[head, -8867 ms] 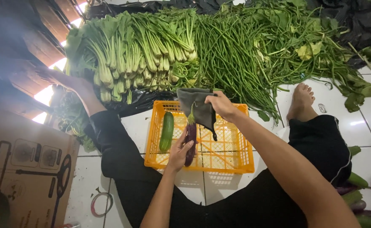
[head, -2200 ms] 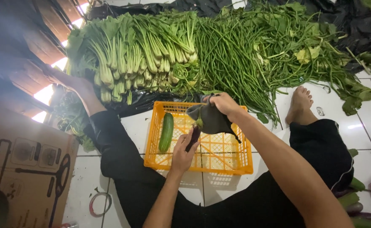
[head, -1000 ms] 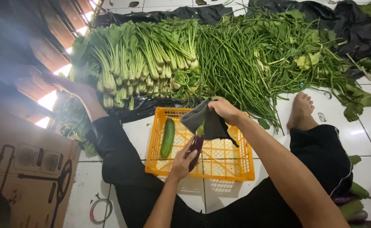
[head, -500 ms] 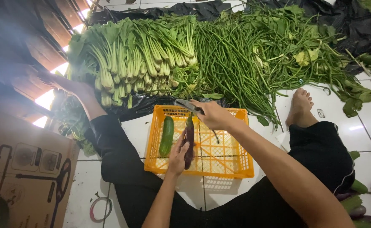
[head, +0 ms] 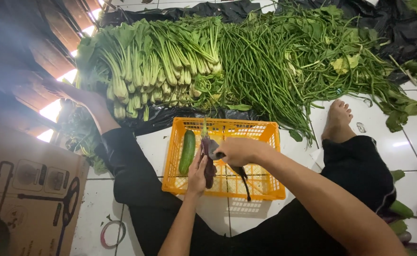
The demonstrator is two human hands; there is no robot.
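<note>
1 cucumber already lies in the orange crate; piles of greens and long beans lie beyond on the floor. Over the crate, the left hand holds a purple eggplant, fingers wrapped around it. The right hand, fingers closed on a dark cloth, presses it to the eggplant.

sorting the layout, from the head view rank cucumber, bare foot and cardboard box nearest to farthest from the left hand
1. cucumber, in the orange crate, just left of the left hand.
2. cardboard box, on the floor, far left.
3. bare foot, beyond the crate, right.
</note>
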